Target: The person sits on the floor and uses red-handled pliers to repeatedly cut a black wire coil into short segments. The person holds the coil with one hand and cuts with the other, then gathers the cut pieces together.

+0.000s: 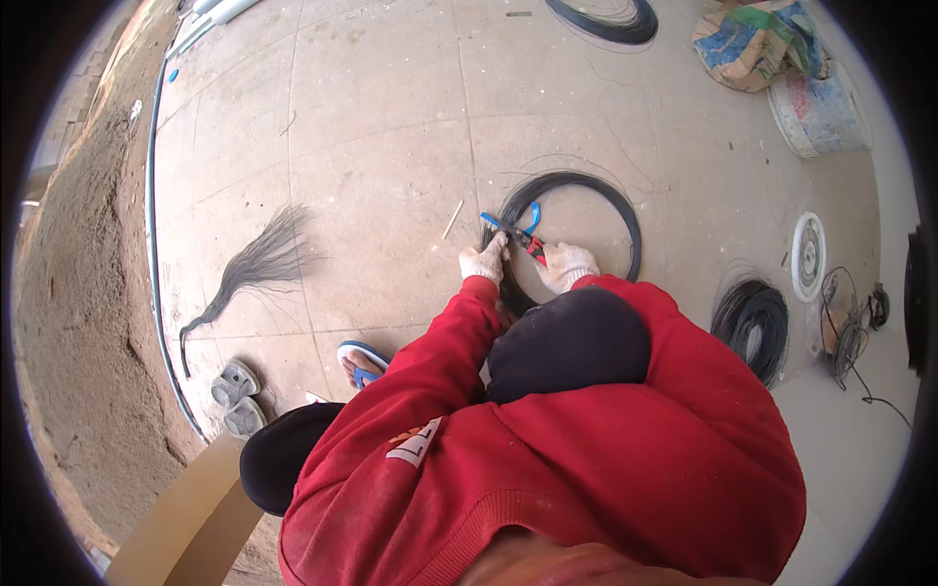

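Looking down in the head view, I see the person bent over the floor [391, 176] in a red top [625, 439], both hands gloved in white. The left hand [484, 261] is at the left side of a coil [634, 234] of dark wire; its fingers look clamped on the strands there, likely so the ring cannot slide or spring open. The right hand [567, 266] has its fingers closed round the red grips of the pliers [535, 250], which slant across the ring towards the other hand, presumably to give a firm squeeze. Blue handles [534, 216] stick out past the red ones; I can't tell whether these are one tool or two. The coil lies flat on the floor right in front of the person, probably to keep it within easy reach and let the floor carry it.

Counting round, I make it three coils: this one, a far coil [620, 31] at the top, and a thick coil [754, 305] to the right. One loose bundle [234, 276] of wire fans out on the left, its ends together at one side, perhaps tied. There are two grey sandals [234, 383], one stick [452, 220], one flip-flop [369, 376] on a foot, one bucket [821, 117] with one sack [747, 49] against its top, one round white disc [808, 256] and one cable tangle [848, 342].
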### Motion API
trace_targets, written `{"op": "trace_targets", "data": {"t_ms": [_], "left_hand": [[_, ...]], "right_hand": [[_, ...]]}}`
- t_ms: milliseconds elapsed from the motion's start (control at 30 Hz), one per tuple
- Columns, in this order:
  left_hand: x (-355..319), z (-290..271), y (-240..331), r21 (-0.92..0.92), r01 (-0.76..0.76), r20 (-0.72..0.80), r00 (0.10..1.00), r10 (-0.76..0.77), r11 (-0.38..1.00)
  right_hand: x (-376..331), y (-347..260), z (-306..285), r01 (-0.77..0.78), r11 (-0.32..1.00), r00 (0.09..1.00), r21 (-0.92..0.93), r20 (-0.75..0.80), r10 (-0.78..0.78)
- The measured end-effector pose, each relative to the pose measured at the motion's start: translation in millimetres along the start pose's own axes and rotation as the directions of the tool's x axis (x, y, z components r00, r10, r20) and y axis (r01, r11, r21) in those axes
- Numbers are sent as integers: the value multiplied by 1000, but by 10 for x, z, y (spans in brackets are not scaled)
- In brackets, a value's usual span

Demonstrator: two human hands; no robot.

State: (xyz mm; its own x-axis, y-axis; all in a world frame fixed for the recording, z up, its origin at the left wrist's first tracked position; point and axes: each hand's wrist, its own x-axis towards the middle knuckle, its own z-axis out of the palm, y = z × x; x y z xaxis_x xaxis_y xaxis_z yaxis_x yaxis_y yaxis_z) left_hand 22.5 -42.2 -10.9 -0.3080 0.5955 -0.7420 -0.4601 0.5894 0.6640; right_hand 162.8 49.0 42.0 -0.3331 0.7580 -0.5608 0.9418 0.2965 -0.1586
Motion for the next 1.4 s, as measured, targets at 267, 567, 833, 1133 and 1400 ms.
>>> {"op": "trace_targets", "data": {"t_ms": [267,567,833,1133,1400], "left_hand": [[110,-316,-119,107,-26,106,994,14,994],[13,-475,65,811,-584,478,656,584,-8],[-210,-493,-114,241,-114,65,993,101,964],[-223,-261,-107,319,-169,-99,972,211,933],[-401,-189,113,309,-116,-168,970,174,944]], "right_hand": [[-730,119,-203,76,993,997,88,12,-78],[-1443,912,-124,-308,889,949,340,172,263],[-832,128,327,-135,944,800,301,-529,283],[-303,-612,757,-63,921,993,384,-66,95],[-367,-627,803,2,873,985,487,-154,83]]}}
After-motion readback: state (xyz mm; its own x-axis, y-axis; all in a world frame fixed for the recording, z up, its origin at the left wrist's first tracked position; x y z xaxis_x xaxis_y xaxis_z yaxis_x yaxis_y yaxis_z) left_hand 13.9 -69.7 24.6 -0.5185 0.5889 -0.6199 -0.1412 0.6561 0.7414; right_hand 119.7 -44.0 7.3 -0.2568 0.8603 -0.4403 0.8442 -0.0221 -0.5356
